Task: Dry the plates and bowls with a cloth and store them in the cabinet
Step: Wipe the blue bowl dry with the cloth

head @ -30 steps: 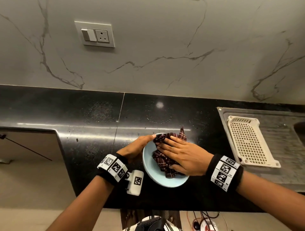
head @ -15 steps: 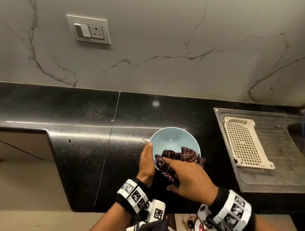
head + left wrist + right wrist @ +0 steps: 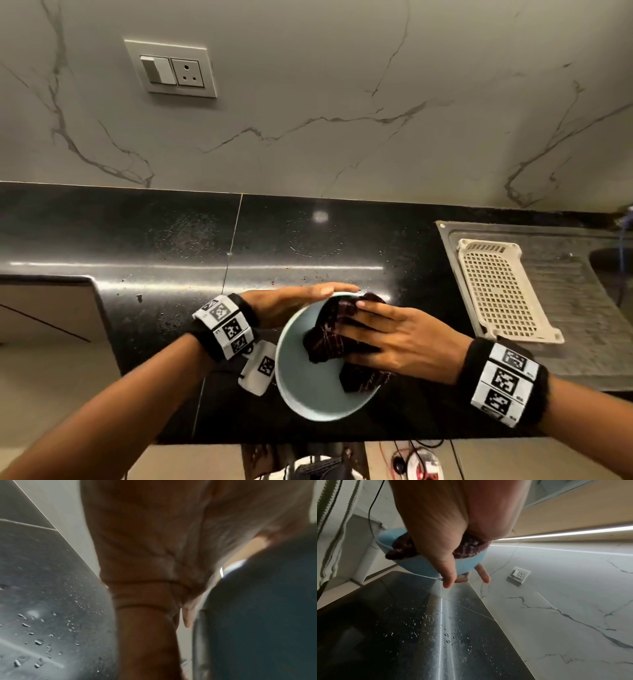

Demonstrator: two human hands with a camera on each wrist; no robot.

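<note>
A light blue bowl [image 3: 308, 394] is held tilted above the black counter, its inside facing me. My left hand [image 3: 294, 298] supports it from outside, with straight fingers along the far rim. My right hand [image 3: 394, 339] presses a dark checked cloth [image 3: 329, 335] into the bowl. In the right wrist view the cloth [image 3: 467, 547] laps over the rim of the bowl [image 3: 419, 563]. The right thumb lies on the bowl's outer wall, so the wall and cloth are pinched. Left fingertips [image 3: 482, 573] show under the bowl. In the left wrist view the bowl [image 3: 257, 615] is a dark blur beside the palm.
The black stone counter [image 3: 137, 246] carries water drops. At the right a white perforated tray [image 3: 503, 291] lies on a steel drainboard [image 3: 582, 325]. A switch and socket [image 3: 171, 70] sit on the marble wall. A wooden cabinet underside [image 3: 573, 513] with a light strip hangs above.
The bowl has tipped toward me and come nearer. My left hand slid from the bowl's left side to its far rim. My right hand swept the cloth from the near rim across the inside.
</note>
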